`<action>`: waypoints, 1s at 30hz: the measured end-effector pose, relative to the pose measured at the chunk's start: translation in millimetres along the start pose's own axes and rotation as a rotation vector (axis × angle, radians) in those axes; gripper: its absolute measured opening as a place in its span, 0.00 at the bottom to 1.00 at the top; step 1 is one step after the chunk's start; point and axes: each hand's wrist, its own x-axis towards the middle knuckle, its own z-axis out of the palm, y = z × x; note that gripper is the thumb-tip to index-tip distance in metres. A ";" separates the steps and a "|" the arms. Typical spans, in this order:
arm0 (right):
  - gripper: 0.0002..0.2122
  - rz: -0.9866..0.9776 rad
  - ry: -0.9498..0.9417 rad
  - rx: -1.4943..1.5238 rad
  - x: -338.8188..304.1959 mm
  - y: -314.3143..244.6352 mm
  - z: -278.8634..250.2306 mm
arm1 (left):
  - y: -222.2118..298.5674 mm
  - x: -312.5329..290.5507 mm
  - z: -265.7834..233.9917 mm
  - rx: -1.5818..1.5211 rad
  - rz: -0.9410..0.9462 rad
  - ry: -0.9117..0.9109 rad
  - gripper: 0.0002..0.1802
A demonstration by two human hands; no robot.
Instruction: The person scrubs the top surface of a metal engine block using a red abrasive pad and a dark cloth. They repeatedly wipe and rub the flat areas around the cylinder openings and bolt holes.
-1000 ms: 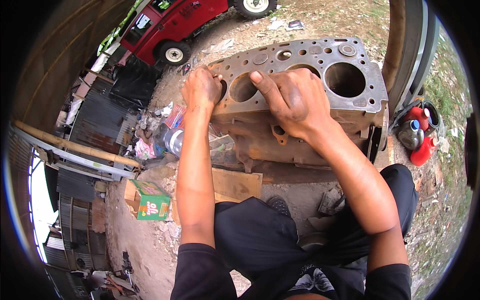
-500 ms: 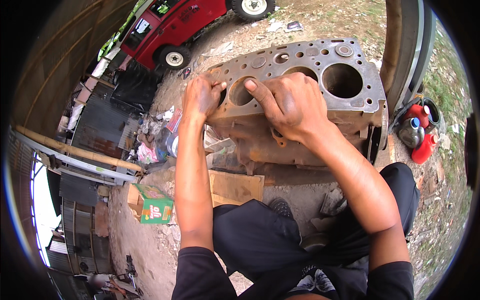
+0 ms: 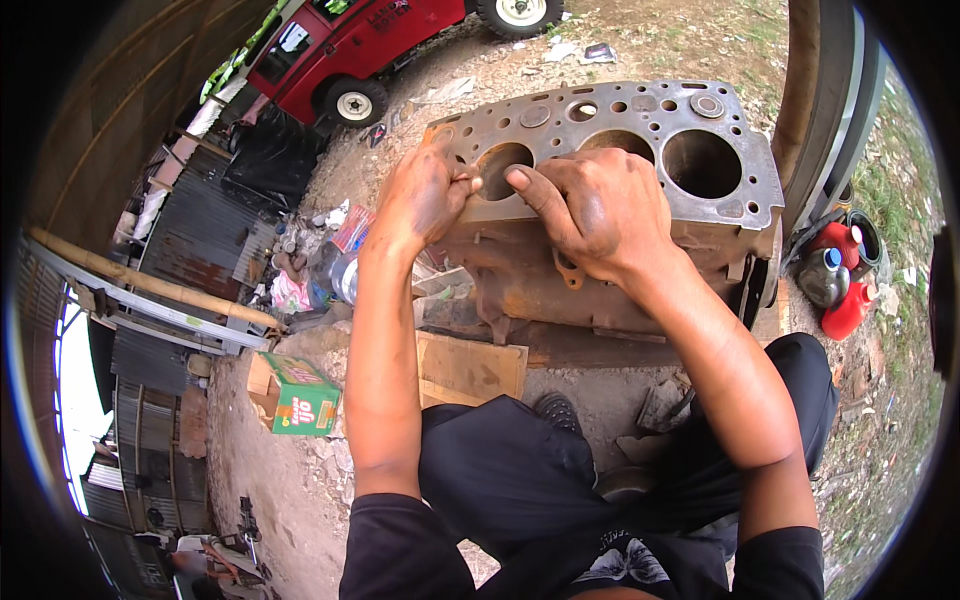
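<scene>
A large engine block [image 3: 690, 210] stands before me, its flat grey top pierced by several wide cylinder bores and smaller holes; the sides are rusty brown. My left hand [image 3: 425, 195] is closed at the block's left end, fingertips pinched beside the leftmost visible bore [image 3: 506, 172]. What it holds, if anything, cannot be made out. Over the near edge of the top, my right hand [image 3: 605, 210] has its fingers curled under, thumb pointing left toward that bore. The back of this hand hides its fingertips and part of the middle bore.
Red and dark plastic bottles [image 3: 840, 280] stand right of the block. A green cardboard box [image 3: 305, 400] lies on the ground at left, and flattened cardboard [image 3: 470, 368] lies below the block. Behind are a red off-road vehicle [image 3: 370, 50] and a post [image 3: 800, 100].
My left hand has shifted a little right and nearer along the block's top, its fingertips closer to the leftmost bore. The right hand keeps nearly the same place. The whole view has shifted slightly.
</scene>
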 end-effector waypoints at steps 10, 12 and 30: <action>0.20 -0.030 -0.039 0.033 0.2 -1.2 -4.1 | 5.9 -37.1 -1.8 0.064 -0.071 0.127 0.11; 0.25 0.020 -0.069 0.062 0.6 -4.4 -4.0 | 8.3 -53.7 6.9 0.025 -0.039 0.135 0.12; 0.25 -0.026 -0.099 0.009 1.1 -9.7 -8.7 | 5.9 -53.8 18.2 -0.003 -0.029 0.204 0.15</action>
